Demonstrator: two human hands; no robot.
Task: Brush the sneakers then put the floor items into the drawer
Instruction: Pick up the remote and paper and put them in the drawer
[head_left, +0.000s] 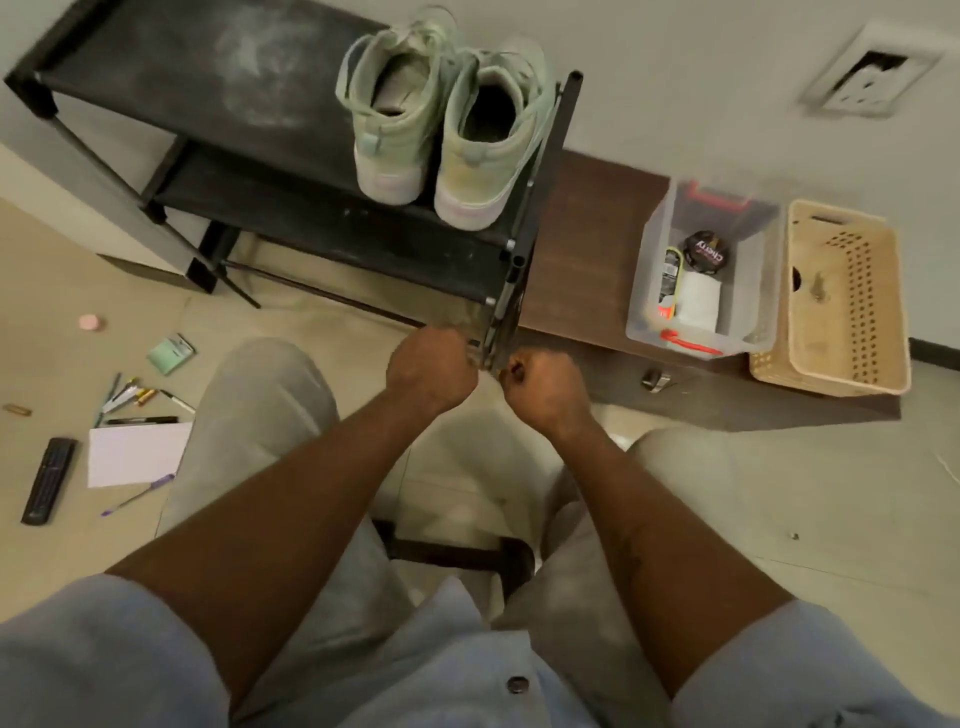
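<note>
Sneakers (451, 140), pair: on shoe rack (208, 88) top, heels facing person, beyond left hand (431, 371), the nearer; right hand (545, 387) beside it; both fisted, contents indiscernible

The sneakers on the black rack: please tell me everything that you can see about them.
The sneakers are a pale green high-top pair, seemingly of soft fabric or suede, with thick whitish soles tinged pink at the heels and pale laces. They stand upright, side by side and touching, at the right end of the rack's top shelf, heels toward the camera and toes toward the wall. Nothing else touches them.
</note>
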